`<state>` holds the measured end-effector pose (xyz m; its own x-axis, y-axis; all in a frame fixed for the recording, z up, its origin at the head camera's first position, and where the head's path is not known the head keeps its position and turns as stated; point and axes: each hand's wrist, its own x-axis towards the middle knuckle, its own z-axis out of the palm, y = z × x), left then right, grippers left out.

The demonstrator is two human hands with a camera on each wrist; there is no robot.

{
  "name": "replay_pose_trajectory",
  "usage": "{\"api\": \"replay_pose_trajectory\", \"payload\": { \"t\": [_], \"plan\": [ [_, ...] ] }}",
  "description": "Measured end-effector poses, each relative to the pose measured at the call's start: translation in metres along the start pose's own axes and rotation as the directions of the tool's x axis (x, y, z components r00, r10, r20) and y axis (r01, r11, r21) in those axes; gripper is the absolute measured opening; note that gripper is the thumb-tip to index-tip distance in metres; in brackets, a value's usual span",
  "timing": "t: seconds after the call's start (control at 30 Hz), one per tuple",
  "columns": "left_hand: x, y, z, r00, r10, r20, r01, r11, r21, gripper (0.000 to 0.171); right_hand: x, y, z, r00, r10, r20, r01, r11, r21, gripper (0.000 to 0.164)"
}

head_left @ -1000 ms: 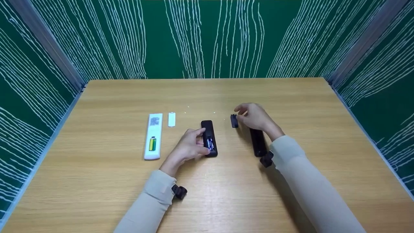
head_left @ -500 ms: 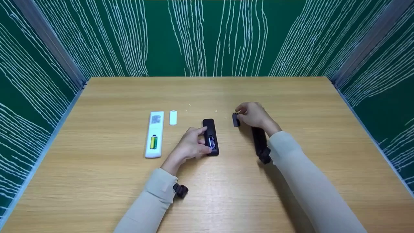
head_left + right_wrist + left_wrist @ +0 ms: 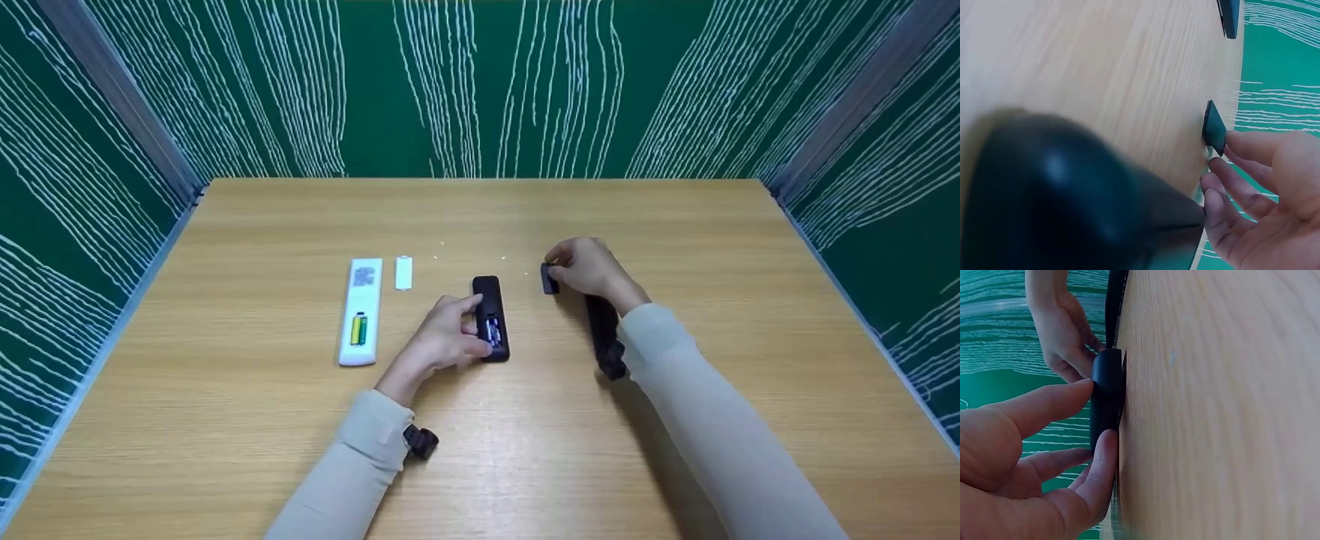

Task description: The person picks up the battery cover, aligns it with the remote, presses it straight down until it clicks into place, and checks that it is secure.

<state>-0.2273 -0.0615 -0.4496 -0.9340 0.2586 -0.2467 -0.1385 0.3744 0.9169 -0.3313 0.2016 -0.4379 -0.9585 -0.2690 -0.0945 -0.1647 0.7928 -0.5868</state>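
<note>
A black remote control (image 3: 489,296) lies back up on the table, its battery compartment uncovered and batteries (image 3: 493,332) inside. My left hand (image 3: 446,334) grips this remote from its left side, thumb near the lower end and a finger higher up. To the right, my right hand (image 3: 589,266) pinches the edge of a small black battery cover (image 3: 550,279). In the right wrist view the cover (image 3: 1215,128) stands tilted, one edge raised at the fingertips. Beneath my right wrist lies a second black remote (image 3: 602,326), partly hidden by the hand and sleeve.
On the left lies a white remote (image 3: 361,300) with a yellow and a green battery (image 3: 359,329) in its uncovered compartment. Its white cover (image 3: 403,273) rests beside it. Several tiny white bits are scattered behind. Green, white-streaked walls (image 3: 480,90) edge the wooden table (image 3: 480,465).
The black cover has tipped up slightly as my right fingers took hold of its edge. My left hand stays on the black remote. The head view has shifted a little.
</note>
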Motion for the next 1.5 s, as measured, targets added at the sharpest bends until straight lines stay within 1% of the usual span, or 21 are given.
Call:
{"api": "replay_pose_trajectory", "payload": {
  "t": [0.23, 0.53, 0.6, 0.8, 0.97, 1.3, 1.5],
  "plan": [
    [-0.0014, 0.0007, -0.0001, 1.000, -0.011, -0.005, 0.011, 1.000, -0.002, 0.098, 0.0022, 0.0009, 0.0011, 1.000, 0.011, 0.006, -0.011, 1.000, 0.005, 0.026],
    [-0.0044, 0.0045, -0.0005, 1.000, 0.007, 0.000, -0.007, 1.000, 0.002, 0.095, 0.0009, 0.0001, 0.0012, 1.000, -0.009, -0.011, 0.009, 1.000, -0.002, 0.021],
    [-0.0046, 0.0050, -0.0006, 1.000, 0.007, 0.002, -0.007, 1.000, 0.006, 0.096, 0.0004, -0.0007, 0.0008, 1.000, -0.002, -0.011, 0.002, 1.000, 0.005, 0.021],
    [-0.0048, 0.0055, -0.0001, 1.000, 0.006, 0.009, -0.006, 1.000, 0.011, 0.098, -0.0002, -0.0022, -0.0003, 1.000, 0.011, -0.004, -0.011, 1.000, 0.018, 0.021],
    [-0.0045, 0.0057, 0.0000, 1.000, 0.001, 0.012, -0.001, 1.000, 0.020, 0.098, 0.0000, -0.0018, -0.0008, 1.000, 0.001, -0.010, -0.001, 1.000, 0.004, 0.021],
    [-0.0038, 0.0054, 0.0002, 1.000, 0.005, 0.003, -0.005, 1.000, 0.020, 0.100, -0.0002, -0.0017, -0.0015, 1.000, 0.009, -0.018, -0.009, 1.000, 0.020, 0.021],
    [-0.0043, 0.0048, -0.0003, 1.000, 0.017, 0.001, -0.017, 1.000, 0.017, 0.099, 0.0010, -0.0015, -0.0006, 1.000, -0.014, -0.024, 0.014, 1.000, 0.016, 0.022]
  ]
}}
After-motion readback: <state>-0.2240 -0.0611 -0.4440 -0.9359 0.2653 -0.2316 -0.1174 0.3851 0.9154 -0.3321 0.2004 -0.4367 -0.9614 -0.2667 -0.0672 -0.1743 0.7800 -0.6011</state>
